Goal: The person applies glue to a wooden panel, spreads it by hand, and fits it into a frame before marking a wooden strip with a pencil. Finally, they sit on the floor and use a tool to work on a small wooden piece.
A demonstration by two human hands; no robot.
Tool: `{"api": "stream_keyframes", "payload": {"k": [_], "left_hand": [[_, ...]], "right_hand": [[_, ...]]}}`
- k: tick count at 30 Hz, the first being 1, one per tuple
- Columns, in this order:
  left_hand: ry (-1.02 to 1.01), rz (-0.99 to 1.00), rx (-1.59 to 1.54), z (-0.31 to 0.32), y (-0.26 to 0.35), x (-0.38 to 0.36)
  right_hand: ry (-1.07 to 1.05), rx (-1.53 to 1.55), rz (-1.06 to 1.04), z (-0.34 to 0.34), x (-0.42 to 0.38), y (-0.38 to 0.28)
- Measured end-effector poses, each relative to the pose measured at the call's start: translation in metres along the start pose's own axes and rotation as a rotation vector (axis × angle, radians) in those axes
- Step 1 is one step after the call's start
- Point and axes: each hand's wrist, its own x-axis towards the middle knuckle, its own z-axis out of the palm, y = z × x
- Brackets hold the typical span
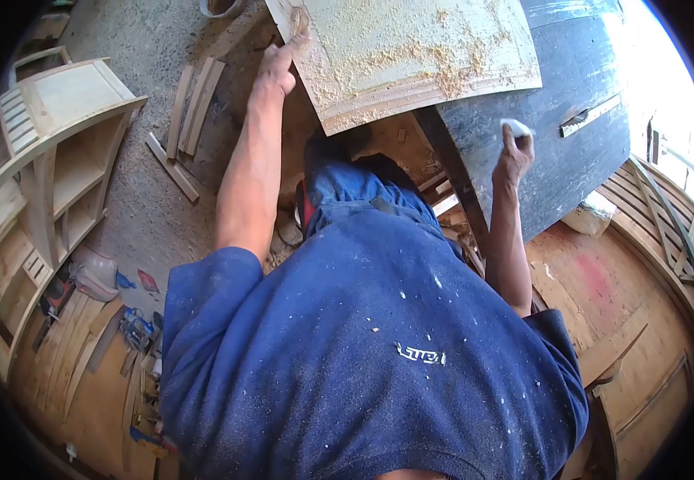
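Note:
A pale wooden panel (pixel 395 48) strewn with sawdust and shavings lies over the dark worktop (pixel 555 64), its near left corner jutting past the edge. My left hand (pixel 280 67) grips the panel's left edge, with the fingers partly over its top face. Off the panel's right side, above the dark worktop, my right hand (pixel 513 157) is closed on a small white folded piece (pixel 515 128), pinched between thumb and fingers. Whether it is paper or cloth I cannot tell.
A pale wooden cabinet (pixel 67 112) stands at the left. Several wooden strips (pixel 195 108) lie on the concrete floor (pixel 135 60). Tools and boards (pixel 83 352) fill the lower left. A wooden slat (pixel 591 116) rests on the worktop; large wooden panels (pixel 595 272) lie at right.

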Motion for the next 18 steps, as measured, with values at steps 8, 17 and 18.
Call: {"api": "stream_keyframes", "payload": {"k": [8,17,18], "left_hand": [[0.187,0.295,0.113,0.022,-0.003,0.017],[0.416,0.356,-0.325,0.076,-0.107,-0.064],[0.417,0.352,-0.273,0.086,-0.109,-0.079]], "right_hand": [[0.443,-0.217,-0.042,-0.08,0.04,0.069],[0.45,-0.515,0.037,-0.095,0.038,0.08],[0.463,-0.515,0.043,-0.096,0.039,0.081]]}}
